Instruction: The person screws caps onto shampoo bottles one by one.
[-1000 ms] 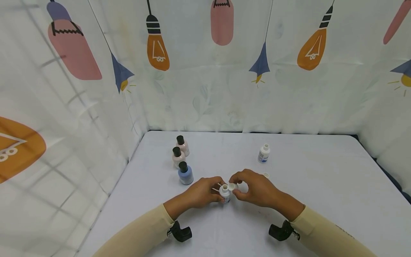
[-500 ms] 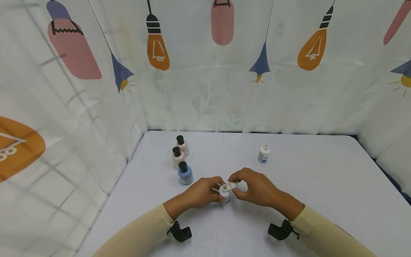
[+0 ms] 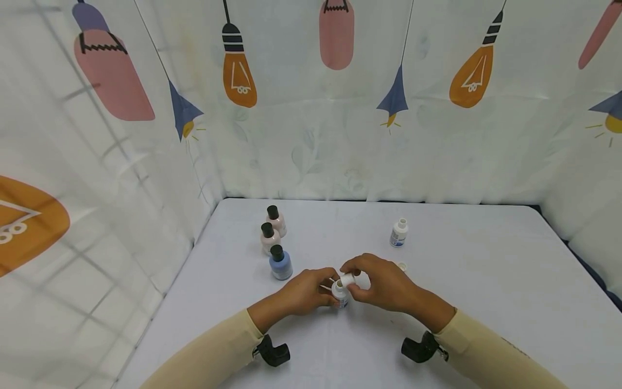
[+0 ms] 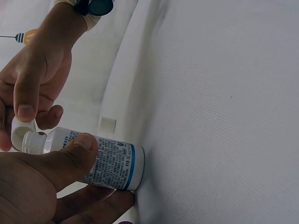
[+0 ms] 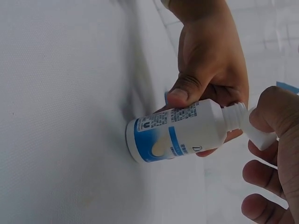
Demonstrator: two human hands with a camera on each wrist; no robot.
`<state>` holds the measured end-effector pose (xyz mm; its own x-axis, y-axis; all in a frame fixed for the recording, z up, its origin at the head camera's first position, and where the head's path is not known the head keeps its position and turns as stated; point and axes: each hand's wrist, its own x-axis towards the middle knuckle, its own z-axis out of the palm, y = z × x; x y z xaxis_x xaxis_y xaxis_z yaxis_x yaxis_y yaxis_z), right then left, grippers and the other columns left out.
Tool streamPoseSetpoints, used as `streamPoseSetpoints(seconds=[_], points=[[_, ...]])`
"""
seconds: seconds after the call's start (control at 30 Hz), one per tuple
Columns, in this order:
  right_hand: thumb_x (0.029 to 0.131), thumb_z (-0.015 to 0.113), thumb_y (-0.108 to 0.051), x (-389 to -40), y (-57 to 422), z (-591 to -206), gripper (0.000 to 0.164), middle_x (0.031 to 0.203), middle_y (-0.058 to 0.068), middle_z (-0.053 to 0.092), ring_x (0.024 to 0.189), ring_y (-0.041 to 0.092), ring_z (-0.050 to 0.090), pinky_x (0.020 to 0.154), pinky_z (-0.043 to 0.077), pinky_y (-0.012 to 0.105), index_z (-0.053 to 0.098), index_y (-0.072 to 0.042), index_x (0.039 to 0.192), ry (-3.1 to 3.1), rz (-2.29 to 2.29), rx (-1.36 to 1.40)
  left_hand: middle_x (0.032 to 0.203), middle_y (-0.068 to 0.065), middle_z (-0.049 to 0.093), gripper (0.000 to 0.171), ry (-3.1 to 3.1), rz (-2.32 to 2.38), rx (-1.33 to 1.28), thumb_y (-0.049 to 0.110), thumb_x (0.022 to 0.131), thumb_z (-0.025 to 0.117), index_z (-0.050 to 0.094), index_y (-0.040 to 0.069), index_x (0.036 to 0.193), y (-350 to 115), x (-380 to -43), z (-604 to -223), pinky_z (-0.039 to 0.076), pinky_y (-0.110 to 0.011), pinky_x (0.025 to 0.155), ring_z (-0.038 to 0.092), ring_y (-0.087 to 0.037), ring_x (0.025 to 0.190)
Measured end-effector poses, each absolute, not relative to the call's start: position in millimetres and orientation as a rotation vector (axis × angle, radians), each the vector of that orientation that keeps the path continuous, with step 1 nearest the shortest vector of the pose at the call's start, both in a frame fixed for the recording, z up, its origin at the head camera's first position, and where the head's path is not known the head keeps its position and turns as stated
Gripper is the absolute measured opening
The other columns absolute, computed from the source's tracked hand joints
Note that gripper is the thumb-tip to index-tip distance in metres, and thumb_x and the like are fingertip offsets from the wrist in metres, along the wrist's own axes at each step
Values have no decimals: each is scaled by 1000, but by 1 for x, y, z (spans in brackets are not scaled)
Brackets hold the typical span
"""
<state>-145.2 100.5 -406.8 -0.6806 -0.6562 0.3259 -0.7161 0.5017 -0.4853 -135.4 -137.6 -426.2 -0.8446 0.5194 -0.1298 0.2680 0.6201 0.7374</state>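
Observation:
A small white pill bottle (image 3: 340,296) with a blue-banded label (image 5: 159,140) stands upright on the table, its neck uncovered. My left hand (image 3: 307,292) grips its body, thumb on one side and fingers on the other. Between thumb and fingertips, my right hand (image 3: 386,285) pinches a white screw cap (image 3: 347,279). Tilted, the cap sits right at the bottle's threaded mouth (image 5: 235,116); its hollow underside faces the neck in the left wrist view. Whether cap and rim touch is hard to tell.
Left of the hands stand a blue bottle (image 3: 281,265) and two pale pink bottles (image 3: 270,241), all black-capped. Farther back on the right is another uncapped white bottle (image 3: 399,233). A second white cap (image 4: 107,124) lies on the table, partly hidden behind my right hand in the head view.
My right hand has shifted slightly left, bringing the cap from beside the bottle's mouth to partly over it, and the cap has turned. My left hand and the bottle have stayed put.

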Motion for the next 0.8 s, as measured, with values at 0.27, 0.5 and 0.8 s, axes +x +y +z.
streamPoseSetpoints(seconds=[0.27, 0.5, 0.8], points=[[88, 81, -17, -145, 97, -406, 32, 103, -11, 62, 94, 14, 62, 78, 53, 28, 66, -17, 116, -2600, 955, 1233, 117, 3, 73, 34, 2506, 1081, 637, 22, 88, 84, 63, 25, 115, -138, -136, -427, 55, -29, 88, 68, -11, 109], [88, 82, -18, -144, 93, -407, 29, 103, -11, 60, 94, 14, 61, 78, 53, 28, 64, -21, 111, -2604, 976, 1243, 117, 3, 74, 34, 2508, 1085, 636, 20, 87, 84, 63, 24, 114, -138, -135, -427, 55, -29, 88, 69, -10, 109], [88, 82, -16, -146, 92, -410, 28, 107, -11, 65, 99, 10, 62, 79, 57, 31, 68, -24, 112, -2547, 942, 1306, 117, 5, 73, 37, 2507, 1082, 643, 20, 87, 84, 63, 25, 117, -138, -135, -427, 55, -30, 89, 68, -11, 109]])
